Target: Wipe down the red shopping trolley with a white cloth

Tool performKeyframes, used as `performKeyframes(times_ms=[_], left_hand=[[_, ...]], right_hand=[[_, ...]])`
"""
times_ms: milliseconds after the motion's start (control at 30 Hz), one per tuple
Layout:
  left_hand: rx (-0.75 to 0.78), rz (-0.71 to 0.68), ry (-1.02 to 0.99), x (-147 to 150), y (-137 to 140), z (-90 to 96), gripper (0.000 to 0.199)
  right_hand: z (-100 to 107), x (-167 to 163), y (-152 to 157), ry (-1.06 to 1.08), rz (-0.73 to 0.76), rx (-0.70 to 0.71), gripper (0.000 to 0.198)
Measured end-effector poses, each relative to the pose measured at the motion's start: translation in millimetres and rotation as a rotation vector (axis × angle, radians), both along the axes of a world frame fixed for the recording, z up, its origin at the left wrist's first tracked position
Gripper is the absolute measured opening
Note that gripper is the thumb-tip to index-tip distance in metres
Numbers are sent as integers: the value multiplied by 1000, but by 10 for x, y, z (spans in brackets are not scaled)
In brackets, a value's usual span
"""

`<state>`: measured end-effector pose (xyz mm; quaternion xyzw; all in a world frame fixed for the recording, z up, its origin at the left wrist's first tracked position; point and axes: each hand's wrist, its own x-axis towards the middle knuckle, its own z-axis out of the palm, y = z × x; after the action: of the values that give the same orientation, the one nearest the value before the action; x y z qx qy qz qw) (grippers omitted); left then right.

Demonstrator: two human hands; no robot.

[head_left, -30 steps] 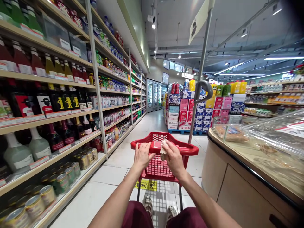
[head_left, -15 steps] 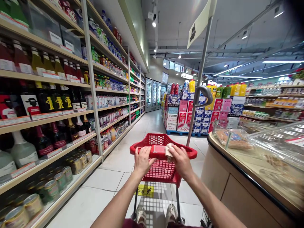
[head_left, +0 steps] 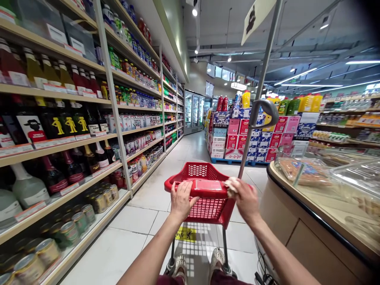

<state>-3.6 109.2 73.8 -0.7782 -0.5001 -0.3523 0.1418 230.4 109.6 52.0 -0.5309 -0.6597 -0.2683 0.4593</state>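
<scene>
A small red shopping cart (head_left: 204, 211) stands upright on the tiles in front of me. My left hand (head_left: 181, 201) is closed over the left part of its red handlebar (head_left: 218, 193), fingers on top and thumb along the near side. My right hand (head_left: 247, 200) grips a crumpled whitish cloth (head_left: 232, 186) and presses it against the handlebar's right end. Between the hands, a pinkish label panel (head_left: 208, 185) shows on the bar. A grey pole (head_left: 252, 118) with a curved handle and a small flag rises at the cart's right.
Shelves of bottles and cans (head_left: 65, 136) line the left side. A glass-topped counter (head_left: 292, 225) with packed food stands close on the right, cables (head_left: 263, 265) at its foot. Stacked drink cartons (head_left: 237, 136) stand ahead on a blue pallet. Floor tiles (head_left: 192, 148) run toward glass-door coolers (head_left: 194, 109).
My right hand has slid the cloth rightward along the handlebar, from beside the label panel to the bar's right end. My left hand keeps its hold. The view has shifted slightly.
</scene>
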Motion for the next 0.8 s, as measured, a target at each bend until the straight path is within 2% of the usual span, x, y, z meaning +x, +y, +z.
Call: performKeyframes(times_ms=[67, 100, 233, 333, 400, 467, 533, 667, 733, 800], left_hand=[[-3, -2, -6, 7, 17, -2, 42], [-6, 0, -10, 9, 27, -2, 42], [-21, -1, -9, 3, 64, 3, 43], [-18, -4, 0, 5, 76, 8, 42], [-14, -2, 0, 23, 80, 17, 42], [-20, 1, -6, 53, 89, 29, 41], [-32, 2, -12, 81, 104, 38, 41], [-35, 1, -4, 96, 143, 32, 44], [-33, 4, 4, 93, 154, 22, 43], [-29, 7, 6, 101, 157, 14, 42]], right_hand=[[-7, 69, 4, 57, -80, -2, 29], [-3, 31, 4, 61, -71, -7, 30], [22, -231, -20, -25, 106, -39, 33], [-13, -18, -31, -100, 145, -88, 30], [-50, 215, -21, -37, 82, -94, 27], [-69, 274, -7, 83, 8, -64, 28], [-58, 88, 4, 137, 21, -36, 30], [-9, -359, 23, -86, 225, -47, 29], [-10, -276, 42, -112, 193, -57, 29], [-21, -58, 68, 15, 42, -52, 30]])
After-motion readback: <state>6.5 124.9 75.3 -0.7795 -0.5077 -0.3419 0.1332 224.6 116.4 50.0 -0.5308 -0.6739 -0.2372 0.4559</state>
